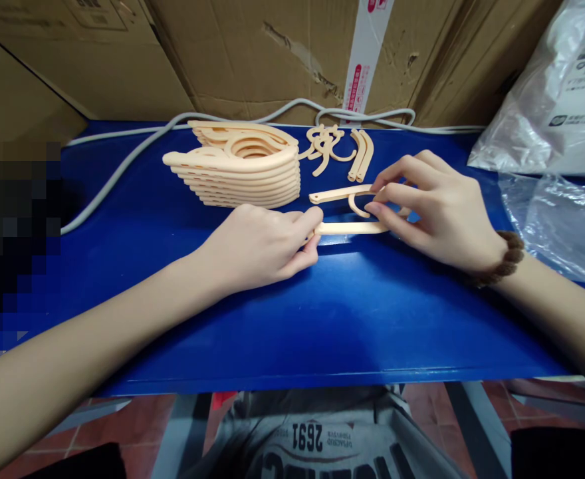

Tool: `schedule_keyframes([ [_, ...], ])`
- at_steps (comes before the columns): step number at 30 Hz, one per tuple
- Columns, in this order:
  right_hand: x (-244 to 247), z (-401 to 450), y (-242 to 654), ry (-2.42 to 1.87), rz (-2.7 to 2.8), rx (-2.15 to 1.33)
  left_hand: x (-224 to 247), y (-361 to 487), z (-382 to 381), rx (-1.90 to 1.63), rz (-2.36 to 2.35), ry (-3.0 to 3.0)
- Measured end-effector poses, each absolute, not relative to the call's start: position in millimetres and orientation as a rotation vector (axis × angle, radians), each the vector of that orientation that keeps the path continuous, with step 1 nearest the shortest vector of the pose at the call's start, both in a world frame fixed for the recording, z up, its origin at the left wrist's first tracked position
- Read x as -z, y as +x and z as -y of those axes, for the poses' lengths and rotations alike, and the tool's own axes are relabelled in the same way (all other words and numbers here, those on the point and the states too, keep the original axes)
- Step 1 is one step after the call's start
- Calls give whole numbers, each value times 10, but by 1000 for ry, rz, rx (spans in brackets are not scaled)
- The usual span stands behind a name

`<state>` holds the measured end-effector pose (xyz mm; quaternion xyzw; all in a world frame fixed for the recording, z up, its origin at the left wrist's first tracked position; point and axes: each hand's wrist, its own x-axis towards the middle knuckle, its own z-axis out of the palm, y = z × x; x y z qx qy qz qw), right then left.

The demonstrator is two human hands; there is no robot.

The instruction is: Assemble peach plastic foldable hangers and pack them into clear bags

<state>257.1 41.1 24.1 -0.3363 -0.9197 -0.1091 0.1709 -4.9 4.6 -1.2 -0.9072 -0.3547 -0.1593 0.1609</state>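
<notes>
My left hand (272, 243) is closed, pinching the left end of a cream plastic hanger arm (350, 228) between thumb and fingers. That arm runs right, to beneath my right hand (427, 206). The right fingers are bent in a pinch around a small curved hanger hook (357, 206); their exact grip is partly hidden. Just behind, a second hanger arm (340, 193) passes under the right fingertips. Whether these pieces are joined cannot be seen. Left of them stands a stack of cream folded hangers (242, 176).
Loose hooks (325, 143) lie in a pile behind my hands, beside a few curved hanger arms (361, 156). A white cable (137, 163) winds along the back of the blue table (332, 326). Cardboard boxes (252, 60) stand behind; plastic bags (552, 113) are at right.
</notes>
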Motion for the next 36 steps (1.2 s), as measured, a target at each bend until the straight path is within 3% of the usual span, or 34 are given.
schedule_keyframes([
  [12, -215, -519, 2609, -1071, 2731, 7, -46, 43, 3, 155, 1171, -2717],
  [20, -216, -535, 2636, -1054, 2737, -94, 64, 23, 59, 415, 967, -2718],
  [29, -202, -563, 2652, -1066, 2724, -71, -30, 52, 11, 298, 584, -2822],
  [36, -213, -587, 2686, -1074, 2711, -88, 13, 58, -16, 379, 577, -2801],
])
